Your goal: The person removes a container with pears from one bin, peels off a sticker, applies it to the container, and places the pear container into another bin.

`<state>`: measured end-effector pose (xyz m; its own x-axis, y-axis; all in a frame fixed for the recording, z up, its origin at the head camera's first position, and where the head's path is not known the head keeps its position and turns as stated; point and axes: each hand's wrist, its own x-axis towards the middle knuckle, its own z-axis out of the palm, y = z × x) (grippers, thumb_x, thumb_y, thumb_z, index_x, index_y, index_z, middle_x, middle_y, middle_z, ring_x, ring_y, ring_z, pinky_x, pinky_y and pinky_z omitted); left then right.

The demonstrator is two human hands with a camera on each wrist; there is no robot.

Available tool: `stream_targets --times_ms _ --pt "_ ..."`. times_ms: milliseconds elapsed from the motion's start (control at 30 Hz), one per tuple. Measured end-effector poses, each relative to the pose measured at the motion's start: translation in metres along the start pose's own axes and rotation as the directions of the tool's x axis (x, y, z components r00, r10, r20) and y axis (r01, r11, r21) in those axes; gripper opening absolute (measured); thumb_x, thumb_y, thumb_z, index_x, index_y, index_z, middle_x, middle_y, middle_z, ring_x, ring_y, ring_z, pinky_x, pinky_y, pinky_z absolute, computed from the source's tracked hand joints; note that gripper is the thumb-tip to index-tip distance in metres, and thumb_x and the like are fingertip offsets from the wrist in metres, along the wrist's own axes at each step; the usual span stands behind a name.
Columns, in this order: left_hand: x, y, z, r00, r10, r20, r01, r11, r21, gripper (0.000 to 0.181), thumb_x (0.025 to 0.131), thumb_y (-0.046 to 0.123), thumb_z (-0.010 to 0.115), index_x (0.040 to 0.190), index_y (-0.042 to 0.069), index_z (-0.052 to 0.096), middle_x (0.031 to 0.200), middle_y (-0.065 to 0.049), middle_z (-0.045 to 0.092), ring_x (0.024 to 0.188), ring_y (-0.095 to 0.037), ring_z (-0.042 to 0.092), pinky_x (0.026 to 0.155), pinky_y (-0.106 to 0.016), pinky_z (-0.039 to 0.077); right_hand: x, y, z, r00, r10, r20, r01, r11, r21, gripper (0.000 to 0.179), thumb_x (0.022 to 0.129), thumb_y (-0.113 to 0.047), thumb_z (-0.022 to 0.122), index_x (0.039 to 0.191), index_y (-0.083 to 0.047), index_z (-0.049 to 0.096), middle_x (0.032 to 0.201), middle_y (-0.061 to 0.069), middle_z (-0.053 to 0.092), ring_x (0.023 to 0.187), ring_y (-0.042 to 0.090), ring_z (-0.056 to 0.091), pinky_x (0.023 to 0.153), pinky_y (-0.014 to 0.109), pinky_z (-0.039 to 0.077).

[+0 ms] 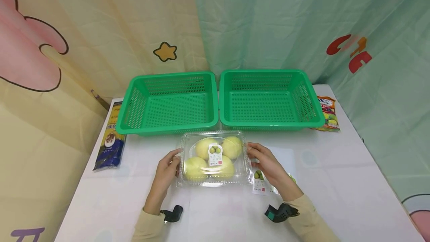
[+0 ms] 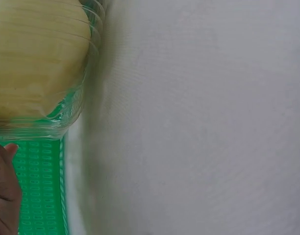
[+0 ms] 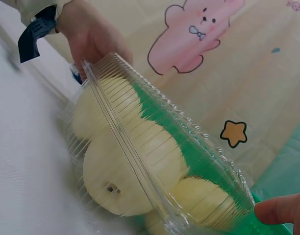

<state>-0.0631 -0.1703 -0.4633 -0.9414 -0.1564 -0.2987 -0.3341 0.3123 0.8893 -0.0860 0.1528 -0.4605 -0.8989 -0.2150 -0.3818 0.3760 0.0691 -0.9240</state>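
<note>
Between both hands is a clear plastic clamshell box (image 1: 215, 177) of several pale yellow-green round fruits (image 1: 196, 168), its lid closed. A white label (image 1: 215, 155) with a fruit picture sits on the lid. My left hand (image 1: 165, 171) grips the box's left end, thumb on the near side. My right hand (image 1: 267, 163) holds the right end; in the right wrist view its thumb (image 3: 277, 209) touches the box edge. That view shows the box tilted and lifted off the white surface. Under my right forearm lie labels (image 1: 260, 186) with the same fruit picture, partly covered.
Two green plastic baskets (image 1: 168, 128) (image 1: 272, 124) stand side by side behind the box, with nothing seen inside. A blue and yellow packet (image 1: 111, 141) lies at the left, beside the left basket. A colourful snack bag (image 1: 330, 117) is partly hidden behind the right basket.
</note>
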Motion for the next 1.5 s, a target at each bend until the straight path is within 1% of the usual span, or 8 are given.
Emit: stream_targets --times_ms 333,467,633,767,1000,1233,1400,1500 --pt "-0.003 0.002 -0.001 1.0 0.002 0.002 -0.002 1.0 0.008 0.044 0.099 0.007 0.043 0.141 0.005 0.056 0.084 -0.004 0.054 0.067 -0.011 0.051 0.057 -0.021 0.048 -0.007 -0.003 0.0 1.0 -0.027 0.015 0.027 1.0 0.0 0.049 0.107 -0.027 0.047 0.144 0.004 0.042 0.108 -0.002 0.055 0.098 0.014 0.051 0.084 0.029 0.047" --pt "-0.004 0.004 -0.002 1.0 0.005 -0.002 -0.005 1.0 0.001 0.044 0.099 0.007 0.043 0.14 0.006 0.057 0.085 -0.004 0.055 0.066 -0.01 0.05 0.056 -0.021 0.047 -0.008 -0.005 0.0 0.999 -0.03 0.018 0.03 1.0 -0.002 0.047 0.107 -0.024 0.046 0.145 0.004 0.041 0.106 -0.004 0.055 0.098 0.013 0.051 0.083 0.029 0.048" --pt "-0.006 0.007 -0.003 1.0 0.007 -0.005 -0.007 1.0 -0.002 0.043 0.099 0.007 0.044 0.139 0.006 0.058 0.082 -0.002 0.054 0.064 -0.01 0.049 0.055 -0.021 0.046 -0.009 -0.006 -0.002 0.999 -0.03 0.02 0.03 0.999 -0.016 0.048 0.105 -0.014 0.048 0.148 0.003 0.037 0.104 -0.004 0.049 0.095 0.01 0.048 0.082 0.028 0.047" --pt "-0.007 0.008 -0.003 1.0 0.02 0.003 -0.02 1.0 -0.007 0.043 0.098 0.006 0.045 0.139 0.006 0.058 0.086 -0.004 0.056 0.065 -0.01 0.051 0.056 -0.021 0.047 -0.009 -0.003 -0.001 0.999 -0.044 -0.012 0.043 0.998 -0.04 0.049 0.101 -0.008 0.049 0.148 0.001 0.039 0.104 -0.002 0.048 0.09 0.009 0.048 0.08 0.027 0.048" --pt "-0.009 0.008 -0.003 0.997 0.067 0.026 -0.067 0.998 -0.004 0.044 0.097 0.003 0.049 0.14 0.004 0.056 0.093 -0.009 0.059 0.066 -0.008 0.054 0.056 -0.022 0.049 -0.011 -0.004 0.001 0.996 -0.054 -0.075 0.049 0.996 -0.071 0.048 0.098 -0.004 0.048 0.146 -0.002 0.043 0.099 -0.001 0.047 0.082 0.012 0.048 0.077 0.028 0.05" --pt "-0.011 0.013 -0.003 0.996 0.079 0.031 -0.079 0.997 -0.007 0.043 0.097 0.002 0.049 0.14 0.003 0.056 0.094 -0.01 0.058 0.064 -0.008 0.053 0.055 -0.021 0.048 -0.015 -0.008 0.0 0.994 -0.075 -0.083 0.067 0.993 -0.096 0.051 0.095 -0.002 0.048 0.145 0.0 0.043 0.099 0.0 0.045 0.084 0.012 0.048 0.075 0.027 0.05" --pt "-0.012 0.015 -0.004 0.997 0.066 0.033 -0.066 0.998 -0.006 0.043 0.098 0.003 0.048 0.14 0.004 0.057 0.097 -0.01 0.059 0.067 -0.007 0.054 0.056 -0.021 0.048 -0.018 -0.011 0.0 0.991 -0.114 -0.07 0.105 0.987 -0.124 0.055 0.09 0.001 0.049 0.145 0.002 0.042 0.099 0.003 0.043 0.077 0.01 0.048 0.069 0.026 0.049" --pt "-0.013 0.017 -0.005 0.998 0.062 0.033 -0.062 0.998 -0.007 0.043 0.099 0.004 0.047 0.14 0.005 0.056 0.099 -0.011 0.059 0.068 -0.007 0.054 0.056 -0.021 0.048 -0.021 -0.014 0.001 0.988 -0.137 -0.065 0.127 0.982 -0.14 0.054 0.09 0.003 0.049 0.144 0.002 0.043 0.098 0.004 0.043 0.073 0.008 0.047 0.065 0.025 0.047"
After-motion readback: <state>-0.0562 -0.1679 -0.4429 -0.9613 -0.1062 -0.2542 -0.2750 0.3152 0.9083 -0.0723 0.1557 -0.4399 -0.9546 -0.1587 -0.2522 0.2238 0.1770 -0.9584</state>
